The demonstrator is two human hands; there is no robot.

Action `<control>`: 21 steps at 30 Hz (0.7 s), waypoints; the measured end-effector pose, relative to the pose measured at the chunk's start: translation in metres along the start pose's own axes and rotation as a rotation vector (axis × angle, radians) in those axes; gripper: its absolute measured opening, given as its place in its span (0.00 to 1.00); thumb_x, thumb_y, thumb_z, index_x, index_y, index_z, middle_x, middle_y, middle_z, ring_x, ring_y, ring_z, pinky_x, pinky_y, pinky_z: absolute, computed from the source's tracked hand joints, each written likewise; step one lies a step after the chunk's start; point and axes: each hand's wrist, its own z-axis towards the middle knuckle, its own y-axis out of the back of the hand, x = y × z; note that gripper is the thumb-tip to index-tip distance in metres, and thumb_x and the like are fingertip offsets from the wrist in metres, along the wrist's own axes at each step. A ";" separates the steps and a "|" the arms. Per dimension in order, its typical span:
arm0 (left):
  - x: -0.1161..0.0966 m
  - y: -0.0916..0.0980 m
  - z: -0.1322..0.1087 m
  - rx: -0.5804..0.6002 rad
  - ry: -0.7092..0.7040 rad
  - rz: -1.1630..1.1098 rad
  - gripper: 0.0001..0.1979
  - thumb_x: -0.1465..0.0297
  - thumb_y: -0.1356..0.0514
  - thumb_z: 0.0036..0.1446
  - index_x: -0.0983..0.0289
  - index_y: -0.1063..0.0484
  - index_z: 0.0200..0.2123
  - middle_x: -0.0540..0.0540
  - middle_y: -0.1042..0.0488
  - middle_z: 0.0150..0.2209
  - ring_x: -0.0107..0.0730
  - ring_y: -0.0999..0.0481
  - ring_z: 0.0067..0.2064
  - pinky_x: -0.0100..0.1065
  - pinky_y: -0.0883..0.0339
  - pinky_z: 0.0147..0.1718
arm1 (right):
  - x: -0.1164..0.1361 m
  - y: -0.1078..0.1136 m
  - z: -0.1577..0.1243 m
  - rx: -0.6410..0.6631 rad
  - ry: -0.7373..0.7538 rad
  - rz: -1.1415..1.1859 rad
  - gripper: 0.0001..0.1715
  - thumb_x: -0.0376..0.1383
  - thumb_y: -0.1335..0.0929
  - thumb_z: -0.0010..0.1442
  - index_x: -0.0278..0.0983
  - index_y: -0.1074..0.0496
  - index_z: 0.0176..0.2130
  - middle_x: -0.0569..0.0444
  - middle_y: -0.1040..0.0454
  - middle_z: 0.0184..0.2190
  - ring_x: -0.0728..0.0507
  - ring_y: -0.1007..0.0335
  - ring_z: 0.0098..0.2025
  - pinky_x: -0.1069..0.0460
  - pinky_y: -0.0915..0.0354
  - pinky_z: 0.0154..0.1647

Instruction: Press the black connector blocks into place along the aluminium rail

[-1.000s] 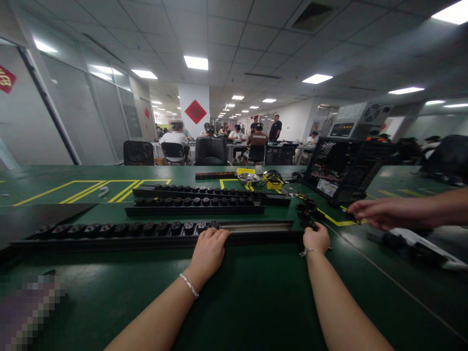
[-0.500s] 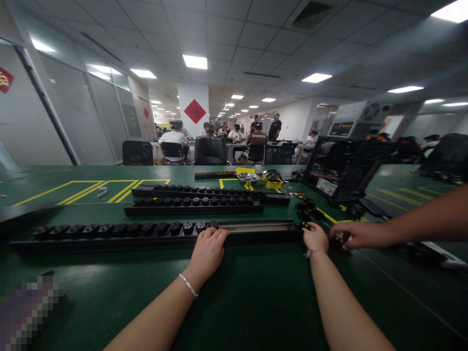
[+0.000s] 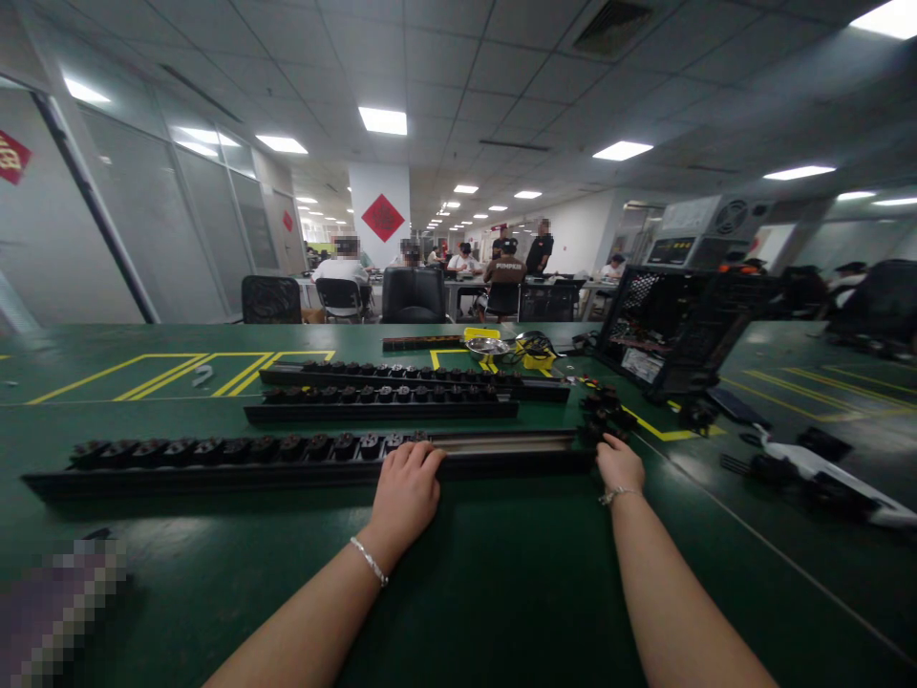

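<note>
Co-worker's arm has been withdrawn; counter (image 3: 745,569) is exposed rightward.
Rail (image 3: 516,465) edge is overlapped by left hand (image 3: 407,485), right end neared by right hand (image 3: 620,465); neither grip can be told.

1. Three rails: near rail (image 3: 215,481), with middle rail (image 3: 379,412) and far rail (image 3: 541,391) beyond it.
2. At least twelve modules (image 3: 316,446) on the near rail.
3. Two hands at the near rail: left hand (image 3: 410,487), right hand (image 3: 621,465).
4. Two bracelets (image 3: 371,562), this side of the near rail.
5. One bowl (image 3: 488,349), beyond the near rail.
6. One PC case (image 3: 677,339), beyond the near rail's right end.
7. Three red diamonds (image 3: 382,218), well beyond the near rail.
</note>
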 end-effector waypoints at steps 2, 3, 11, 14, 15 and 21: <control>-0.001 0.002 0.000 -0.004 0.011 0.022 0.19 0.75 0.48 0.52 0.57 0.33 0.48 0.54 0.30 0.48 0.43 0.37 0.49 0.44 0.42 0.47 | 0.008 0.003 -0.004 0.013 -0.058 0.003 0.25 0.38 0.38 0.47 0.34 0.26 0.44 0.46 0.24 0.35 0.43 0.31 0.30 0.50 0.36 0.32; -0.002 0.003 0.000 -0.008 0.016 0.033 0.19 0.75 0.48 0.53 0.57 0.33 0.48 0.54 0.30 0.48 0.43 0.36 0.49 0.44 0.42 0.47 | 0.012 0.004 -0.006 0.019 -0.078 0.008 0.25 0.38 0.39 0.48 0.35 0.26 0.44 0.46 0.25 0.37 0.43 0.31 0.32 0.50 0.37 0.34; -0.011 0.003 -0.003 0.004 0.061 0.078 0.21 0.75 0.47 0.51 0.58 0.33 0.49 0.56 0.30 0.51 0.49 0.36 0.50 0.49 0.43 0.46 | 0.056 0.011 -0.040 -0.093 0.164 0.064 0.24 0.37 0.42 0.52 0.32 0.27 0.44 0.45 0.27 0.43 0.40 0.34 0.45 0.47 0.40 0.48; -0.012 0.001 -0.004 0.017 0.059 0.084 0.22 0.75 0.47 0.51 0.59 0.35 0.51 0.56 0.32 0.52 0.49 0.36 0.50 0.48 0.42 0.46 | 0.078 0.006 -0.065 -0.015 0.468 0.060 0.21 0.35 0.43 0.54 0.32 0.27 0.41 0.46 0.27 0.42 0.41 0.35 0.47 0.47 0.42 0.51; -0.011 0.000 -0.005 0.016 0.056 0.084 0.22 0.75 0.47 0.51 0.60 0.35 0.51 0.56 0.32 0.53 0.49 0.36 0.50 0.47 0.42 0.46 | 0.085 0.003 -0.073 0.043 0.555 0.048 0.21 0.35 0.43 0.54 0.33 0.27 0.41 0.46 0.27 0.43 0.42 0.35 0.47 0.47 0.42 0.52; -0.009 -0.001 -0.004 0.013 0.031 0.059 0.21 0.75 0.47 0.52 0.60 0.34 0.51 0.55 0.31 0.52 0.47 0.36 0.50 0.47 0.41 0.48 | 0.101 -0.004 -0.101 0.328 0.753 -0.150 0.19 0.35 0.43 0.58 0.39 0.26 0.41 0.51 0.27 0.45 0.43 0.36 0.50 0.46 0.43 0.51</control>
